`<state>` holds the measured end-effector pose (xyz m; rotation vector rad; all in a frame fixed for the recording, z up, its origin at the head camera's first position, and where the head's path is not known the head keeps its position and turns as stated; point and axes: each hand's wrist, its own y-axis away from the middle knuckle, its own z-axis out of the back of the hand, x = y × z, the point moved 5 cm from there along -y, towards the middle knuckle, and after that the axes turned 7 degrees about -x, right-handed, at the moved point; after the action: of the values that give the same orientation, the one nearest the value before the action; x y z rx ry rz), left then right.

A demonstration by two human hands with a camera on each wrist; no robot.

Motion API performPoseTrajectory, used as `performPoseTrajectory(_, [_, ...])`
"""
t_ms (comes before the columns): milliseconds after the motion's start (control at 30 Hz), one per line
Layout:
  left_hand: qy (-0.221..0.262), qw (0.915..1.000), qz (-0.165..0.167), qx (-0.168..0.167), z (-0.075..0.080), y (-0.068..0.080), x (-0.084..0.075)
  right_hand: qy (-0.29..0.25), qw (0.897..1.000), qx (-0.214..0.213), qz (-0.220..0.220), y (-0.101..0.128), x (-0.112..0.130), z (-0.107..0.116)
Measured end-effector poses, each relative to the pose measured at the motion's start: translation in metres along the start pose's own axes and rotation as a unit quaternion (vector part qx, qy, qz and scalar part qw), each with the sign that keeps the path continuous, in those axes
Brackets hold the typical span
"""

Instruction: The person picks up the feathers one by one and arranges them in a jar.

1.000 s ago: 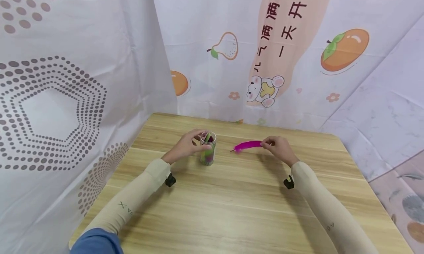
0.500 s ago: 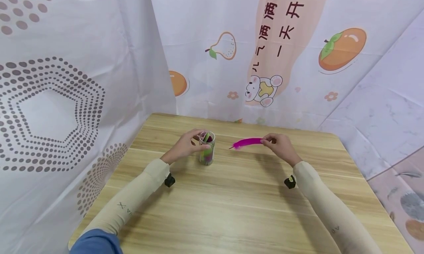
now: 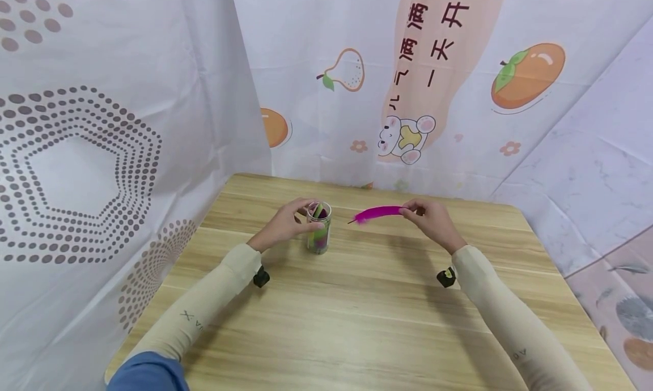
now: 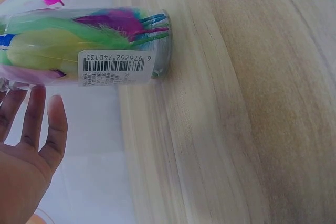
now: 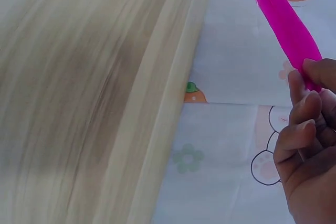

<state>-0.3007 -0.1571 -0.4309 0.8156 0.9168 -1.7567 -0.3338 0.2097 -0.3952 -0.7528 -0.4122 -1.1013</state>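
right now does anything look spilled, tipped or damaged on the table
Nothing stands out. The jar stands upright in the left hand with its feathers inside, and the right hand pinches one pink feather above the table.

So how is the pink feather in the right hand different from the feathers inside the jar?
The pink feather is single and free in the air, pinched at one end by the right hand; the jar feathers are many, packed inside the jar that the left hand holds. It lies almost level; they stand upright. It is pink only; they are green, yellow, purple, blue.
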Motion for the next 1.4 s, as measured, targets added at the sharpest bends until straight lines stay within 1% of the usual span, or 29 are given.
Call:
performPoseTrajectory(433, [0.001,1.0000,0.004,-0.002,0.000,-0.001,0.001,0.014,1.000,-0.014,0.019,-0.003,0.018,0.008])
performPoseTrajectory(800, [-0.002,0.9999,0.012,0.000,0.000,0.000,0.003,-0.001,0.999,-0.030,0.024,-0.004,0.030,0.014])
performPoseTrajectory(1000, [-0.004,1.0000,0.008,-0.001,0.000,-0.001,0.000,-0.009,0.999,-0.032,0.024,-0.007,0.034,0.015])
performPoseTrajectory(1400, [-0.009,0.9999,0.007,-0.001,0.000,-0.002,0.004,-0.019,0.998,-0.046,0.033,-0.012,0.049,0.015])
